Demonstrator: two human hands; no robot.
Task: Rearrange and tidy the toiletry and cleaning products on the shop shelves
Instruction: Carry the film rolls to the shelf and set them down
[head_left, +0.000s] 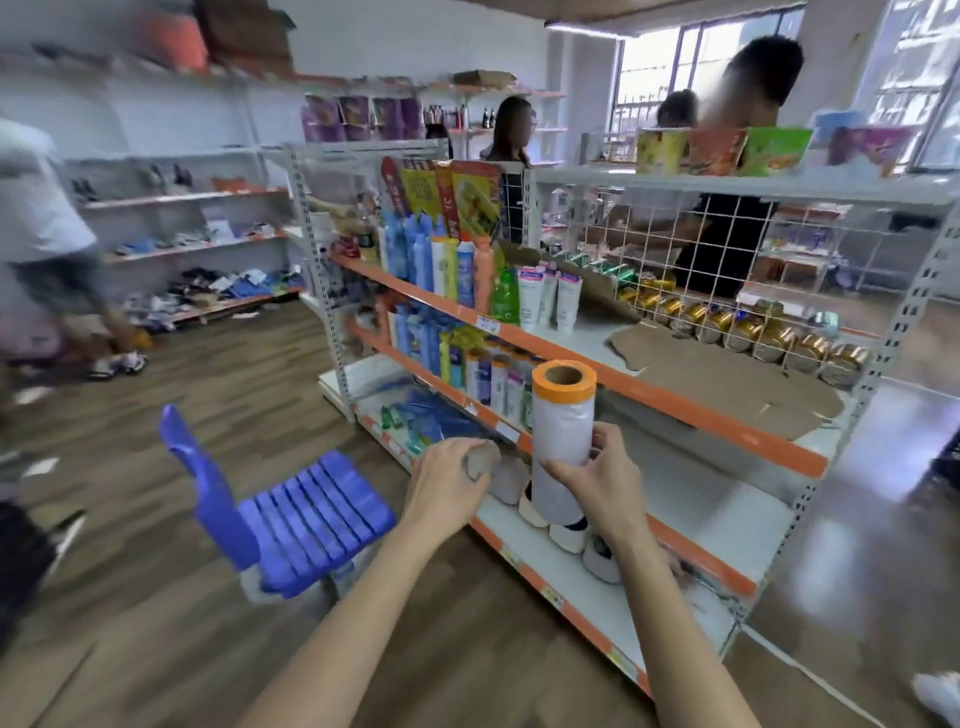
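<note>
Wood-patterned flooring (156, 597) runs through a shop lined with white metal shelving edged in orange. Close to the shelf unit (675, 400) in front, a blue plastic chair (301, 514) stands on the floor, just left of the person's forearms and near the unit's lower tiers. On the upper tier, blue and white bottles (415, 254) stand upright in a crowded row beside a green bottle (505, 296) and three white tubes (548, 296); to their right a torn sheet of brown cardboard (727, 374) lies flat on the shelf, and a row of gold-lidded cans (737, 327) sits along the wire-mesh back. Several people stand beyond the mesh, and another blurs past on the left. The right hand (602, 483) grasps a white roll (562, 441) with an orange band round its top, fingers and thumb wrapped round its lower half. That roll is held upright in front of the middle shelf, its long axis vertical and its open cardboard core pointing up. Below it, more white rolls (566, 535) lie in a row on the lower shelf. The left hand (452, 483) curls over a greyish roll end (483, 460) at the left of that row, gripping it; blur hides how that roll lies.
</note>
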